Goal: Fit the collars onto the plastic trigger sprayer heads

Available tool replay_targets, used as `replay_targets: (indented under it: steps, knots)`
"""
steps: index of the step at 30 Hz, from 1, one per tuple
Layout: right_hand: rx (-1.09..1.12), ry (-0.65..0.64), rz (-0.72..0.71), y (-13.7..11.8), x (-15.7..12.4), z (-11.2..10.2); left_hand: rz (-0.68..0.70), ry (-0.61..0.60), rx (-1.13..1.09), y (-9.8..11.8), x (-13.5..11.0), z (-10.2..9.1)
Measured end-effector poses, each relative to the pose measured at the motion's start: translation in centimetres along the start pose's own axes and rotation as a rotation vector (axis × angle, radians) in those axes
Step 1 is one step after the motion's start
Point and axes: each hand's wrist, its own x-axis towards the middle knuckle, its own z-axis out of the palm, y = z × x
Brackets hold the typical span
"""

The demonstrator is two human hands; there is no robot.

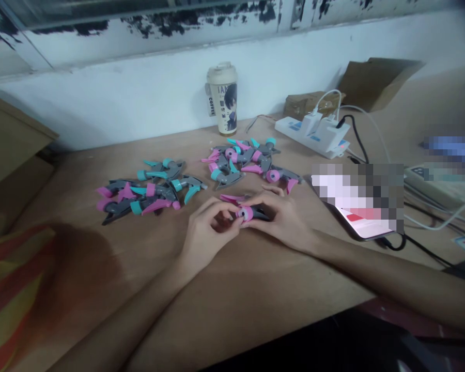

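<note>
L hand (209, 223) pinches pink collar (246, 213), R hand (282, 213) pinches grey sprayer body (260, 213); best hold body steady w/ R, L grip light & square.

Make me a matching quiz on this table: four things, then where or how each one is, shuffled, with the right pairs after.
1. Nearest spray head
2. Coffee cup
3. Power strip
4. Phone

A. Upright by the wall
B. Screen lit
C. Between left hand and right hand
D. Chargers plugged in

Pairs: 1-C, 2-A, 3-D, 4-B
</note>
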Motion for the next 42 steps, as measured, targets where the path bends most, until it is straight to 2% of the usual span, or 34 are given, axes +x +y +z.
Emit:
replay_targets:
  steps: [9,13,19,26,31,38,42]
  knots:
    - [-0.047,-0.008,-0.055,0.0,0.0,0.0,0.009,0.016,0.049,0.3,-0.2,0.4]
    - [-0.066,0.017,-0.056,0.1,-0.1,0.1,-0.037,0.034,0.105,0.5,-0.3,0.6]
    - [-0.066,0.013,-0.034,-0.2,-0.1,0.1,-0.127,-0.005,-0.024,0.3,-0.4,0.8]
    - [0.02,0.07,0.027,0.3,0.0,0.3,0.025,0.044,-0.004,0.8,-0.6,0.7]
    - [0.074,0.088,0.031,0.1,0.0,0.4,0.04,0.056,0.028,1.1,-0.7,0.5]
    - [0.084,0.087,0.022,-0.1,-0.2,0.3,0.199,0.021,0.055,0.7,-1.2,0.5]
    - [0.038,0.073,0.015,-0.1,-0.5,0.3,0.212,0.008,0.086,0.4,-1.4,0.7]
